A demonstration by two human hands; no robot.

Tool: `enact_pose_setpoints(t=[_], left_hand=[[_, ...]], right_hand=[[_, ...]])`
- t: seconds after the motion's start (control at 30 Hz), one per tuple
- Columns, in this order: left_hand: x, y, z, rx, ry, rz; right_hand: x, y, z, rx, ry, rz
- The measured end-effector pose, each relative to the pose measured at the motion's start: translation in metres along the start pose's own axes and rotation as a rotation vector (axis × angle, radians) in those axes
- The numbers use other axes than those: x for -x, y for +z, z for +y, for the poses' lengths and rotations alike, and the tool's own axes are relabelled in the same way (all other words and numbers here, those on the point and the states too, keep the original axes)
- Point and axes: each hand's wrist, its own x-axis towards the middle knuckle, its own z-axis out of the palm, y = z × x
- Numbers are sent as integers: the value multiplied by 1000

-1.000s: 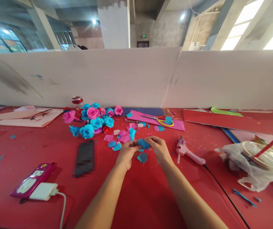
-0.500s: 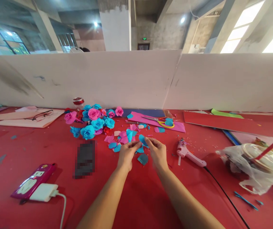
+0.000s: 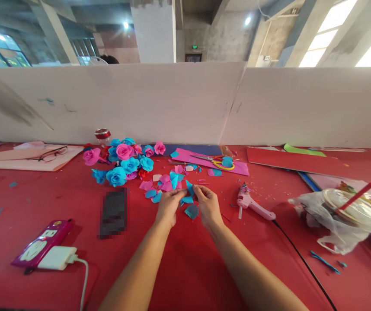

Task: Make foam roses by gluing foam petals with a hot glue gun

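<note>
On the red table (image 3: 185, 268), 1 loose blue paper petal (image 3: 191, 212) lies between the 2 hands. The right hand (image 3: 208, 202) pinches another blue petal (image 3: 189, 187); the left hand (image 3: 168, 208) has its fingertips drawn narrow beside it, grip unclear. Beyond lie scattered petals (image 3: 165, 183), then scissors (image 3: 217, 163) on a pink paper strip (image 3: 241, 169).

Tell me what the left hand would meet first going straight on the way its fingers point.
Most likely the blue paper pinched in the right hand; depth is unclear, and the left hand may be touching it.
</note>
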Motion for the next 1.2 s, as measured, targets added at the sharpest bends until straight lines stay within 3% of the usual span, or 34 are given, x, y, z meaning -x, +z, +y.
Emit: enact_pose_setpoints(t=[0.33, 0.47, 0.7, 0.87, 0.93, 1.03, 1.2], left_hand=[[1, 1, 3, 108, -21, -30], [1, 0, 2, 44, 15, 34], [1, 1, 3, 11, 32, 60], [-6, -4, 0, -12, 13, 133], [-11, -10, -2, -55, 22, 169], [-15, -18, -3, -105, 70, 175], [-8, -17, 2, -263, 273, 163]], right_hand=[[0, 1, 1, -41, 50, -62], [0, 1, -1, -73, 79, -97], [0, 2, 4, -63, 42, -47], [-5, -4, -2, -36, -97, 64], [-8, -10, -9, 33, -176, 93], [-11, -20, -21, 291, -261, 30], [-11, -31, -39, 848, -519, -266]])
